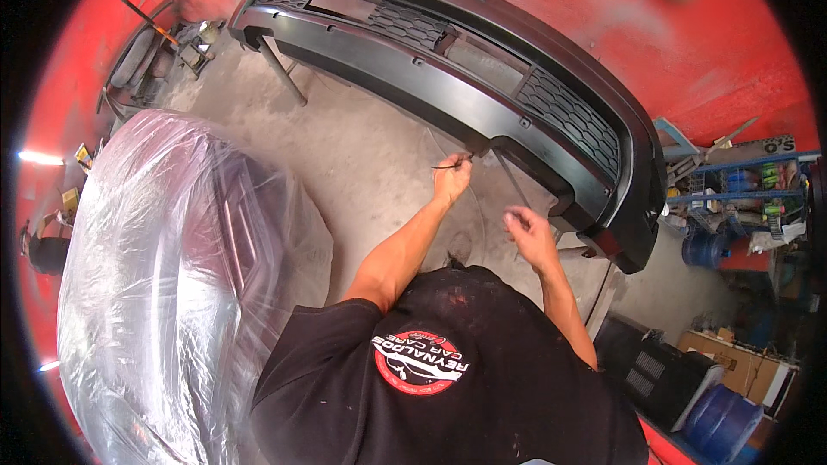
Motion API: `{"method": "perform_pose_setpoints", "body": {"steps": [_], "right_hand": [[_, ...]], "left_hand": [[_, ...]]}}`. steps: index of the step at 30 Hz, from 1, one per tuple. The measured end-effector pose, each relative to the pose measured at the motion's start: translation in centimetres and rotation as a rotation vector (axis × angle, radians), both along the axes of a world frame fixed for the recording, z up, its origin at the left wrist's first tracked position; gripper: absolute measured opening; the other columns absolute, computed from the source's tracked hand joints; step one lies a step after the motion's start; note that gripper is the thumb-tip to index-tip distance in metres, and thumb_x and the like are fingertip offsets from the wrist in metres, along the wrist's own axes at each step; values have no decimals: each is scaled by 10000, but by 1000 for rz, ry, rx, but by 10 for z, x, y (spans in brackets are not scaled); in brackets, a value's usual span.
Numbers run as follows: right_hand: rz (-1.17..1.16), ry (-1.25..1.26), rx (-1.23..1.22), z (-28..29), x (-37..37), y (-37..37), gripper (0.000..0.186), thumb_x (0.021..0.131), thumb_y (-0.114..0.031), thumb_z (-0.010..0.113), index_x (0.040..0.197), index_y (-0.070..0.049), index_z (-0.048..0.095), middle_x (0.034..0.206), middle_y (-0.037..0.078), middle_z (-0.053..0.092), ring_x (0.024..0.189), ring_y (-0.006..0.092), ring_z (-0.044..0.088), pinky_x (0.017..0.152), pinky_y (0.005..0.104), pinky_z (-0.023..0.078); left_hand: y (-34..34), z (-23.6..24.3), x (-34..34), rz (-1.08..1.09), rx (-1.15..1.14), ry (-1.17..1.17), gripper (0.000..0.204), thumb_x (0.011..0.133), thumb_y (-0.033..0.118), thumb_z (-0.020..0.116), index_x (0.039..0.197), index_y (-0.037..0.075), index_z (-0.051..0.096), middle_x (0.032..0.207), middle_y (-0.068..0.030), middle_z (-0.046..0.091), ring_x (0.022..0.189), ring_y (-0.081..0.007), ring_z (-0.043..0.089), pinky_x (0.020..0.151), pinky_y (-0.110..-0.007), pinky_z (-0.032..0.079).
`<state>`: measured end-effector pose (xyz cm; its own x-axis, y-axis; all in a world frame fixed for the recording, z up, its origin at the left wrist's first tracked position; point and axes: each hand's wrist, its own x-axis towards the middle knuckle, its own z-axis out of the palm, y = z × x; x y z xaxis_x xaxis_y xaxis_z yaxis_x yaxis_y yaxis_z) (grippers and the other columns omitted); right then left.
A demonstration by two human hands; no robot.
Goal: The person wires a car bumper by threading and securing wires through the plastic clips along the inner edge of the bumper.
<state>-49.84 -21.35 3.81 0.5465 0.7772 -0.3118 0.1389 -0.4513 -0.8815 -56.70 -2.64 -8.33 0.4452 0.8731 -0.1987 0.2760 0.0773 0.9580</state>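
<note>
A large black car bumper [379, 46] with honeycomb grille panels lies across the far side of the view, propped on metal stand legs [282, 71]. Close to its lower edge is my left hand [453, 179], closed around a thin, dark, narrow piece [444, 167] whose kind I cannot make out. Farther right and nearer to me, my right hand [531, 237] hangs in front of the bumper without touching it. Its fingers are curled in, and whatever they may hold is hidden. Beyond that hand, a thin dark bar slants down from the bumper's edge.
To my left stands a big bulky form under clear plastic sheeting [185, 232]. Blue shelving [732, 196] with bottles and cans lines the right side. A black box [659, 366], a cardboard box [732, 363] and a blue jug [722, 420] sit at lower right. Red walls surround the concrete floor [345, 138].
</note>
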Motion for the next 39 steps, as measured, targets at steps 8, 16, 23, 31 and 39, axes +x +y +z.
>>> {"method": "perform_pose_setpoints", "body": {"steps": [8,16,23,31,39], "right_hand": [[-369,697,246,0,24,43,568,899,-351,587,1350,-140,315,1075,108,561,833,173,571,695,314,496],[-441,1034,458,-10,33,54,383,857,-394,637,1139,-212,450,1080,53,535,934,201,536,770,367,473],[-480,1218,521,-12,50,63,322,864,-370,631,1087,-169,516,1024,34,582,898,186,556,777,361,477],[-432,1199,422,-24,70,69,256,822,-208,681,1026,-104,568,1043,27,591,910,178,552,795,359,475],[-422,1265,378,-26,70,67,215,828,-180,668,1002,-86,584,1053,32,595,922,180,547,809,360,472]], "left_hand": [[7,-15,8,-104,-449,-233,234,920,173,461,937,-12,605,854,-45,629,747,-136,597,692,-255,485],[11,35,-4,-223,-63,-88,310,929,255,466,910,-14,619,817,-74,640,761,-133,598,711,-269,480],[16,23,-9,-160,-140,-190,316,933,269,488,1054,0,603,965,-65,640,843,-161,605,751,-282,473],[0,2,-8,-133,-571,-546,416,894,74,545,1297,58,444,1301,-61,464,1107,-202,525,903,-331,454],[-3,-29,27,-15,-917,-789,304,920,81,527,1222,76,503,1211,-32,549,1094,-188,542,883,-313,471]]}}
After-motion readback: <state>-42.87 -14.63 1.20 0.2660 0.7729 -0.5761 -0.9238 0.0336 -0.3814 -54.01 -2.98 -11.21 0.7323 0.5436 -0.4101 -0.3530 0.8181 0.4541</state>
